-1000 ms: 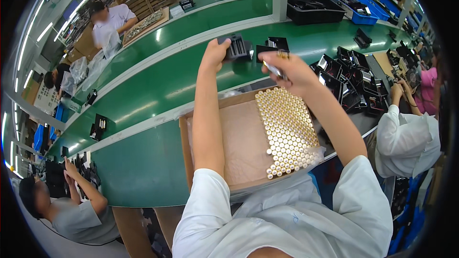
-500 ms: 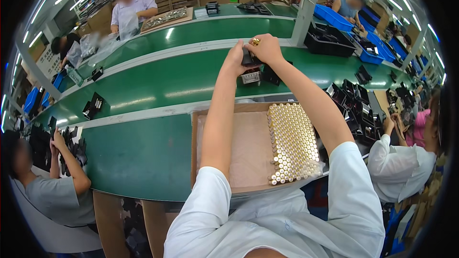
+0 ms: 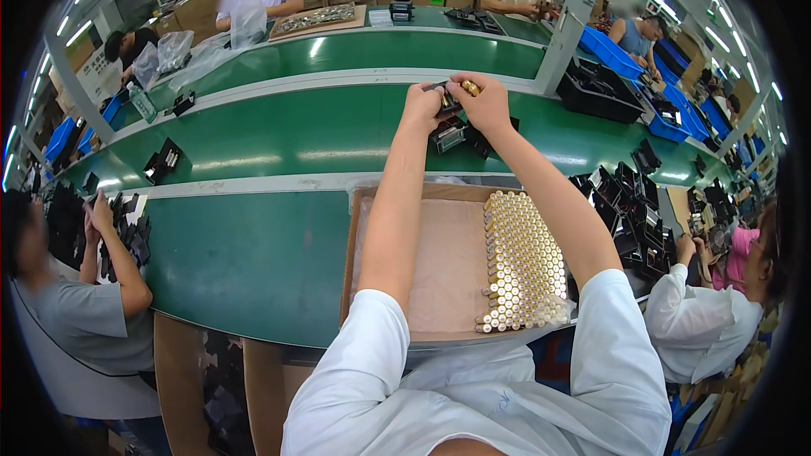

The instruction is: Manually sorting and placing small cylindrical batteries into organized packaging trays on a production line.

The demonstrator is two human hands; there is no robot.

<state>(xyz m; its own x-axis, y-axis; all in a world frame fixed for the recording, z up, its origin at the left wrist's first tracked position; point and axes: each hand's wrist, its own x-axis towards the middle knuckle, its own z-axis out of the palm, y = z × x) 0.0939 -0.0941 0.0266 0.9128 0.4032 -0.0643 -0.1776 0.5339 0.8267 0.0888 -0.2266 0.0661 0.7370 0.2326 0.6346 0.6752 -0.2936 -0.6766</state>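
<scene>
My left hand [image 3: 420,106] grips a small black plastic holder [image 3: 445,101] raised over the green belt. My right hand [image 3: 483,104] meets it from the right, pinching gold-capped batteries [image 3: 470,87] at the holder's top. Below the hands, two more black holders [image 3: 450,134] lie on the belt. Between my forearms, an open cardboard box [image 3: 431,266] holds several rows of upright gold-topped batteries [image 3: 520,260] along its right side; its left half shows bare brown liner.
Green conveyor belts [image 3: 279,131] run left to right with black holders [image 3: 165,160] scattered along them. Piles of black holders [image 3: 629,203] lie at right. Seated people work at left [image 3: 76,304], right [image 3: 710,321] and across the far belt. Blue bins [image 3: 672,122] stand at far right.
Both hands came together: the right hand brought batteries to the holder held by the left. The view shifted, so the box and hands now sit more centred.
</scene>
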